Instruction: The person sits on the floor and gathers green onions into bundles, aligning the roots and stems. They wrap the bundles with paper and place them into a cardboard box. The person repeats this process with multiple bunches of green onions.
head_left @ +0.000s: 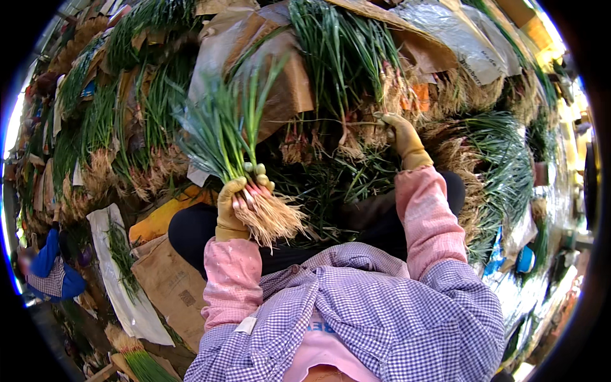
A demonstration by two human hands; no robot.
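Note:
My left hand (230,207), in a yellowish glove, is closed round a bunch of green onions (251,184). The bunch tilts: green leaves point up and away, while the reddish bulbs and pale roots fan out toward the lower right. Farther off to the right, my right hand (407,141), gloved the same way, has its fingertips pinched together. A thin pale strand (331,121) runs from those fingertips to the left; whether it is string or plant fibre is hard to tell. Just beyond the fingertips hang the roots of a heap of green onions (344,57).
More green onions (503,165) are piled at the right, with others (102,127) heaped at the left. Brown paper (280,76) covers part of the far heap. Cut leaves (337,178) lie between my knees. A flattened cardboard piece (172,286) and another person (54,270) are at the left.

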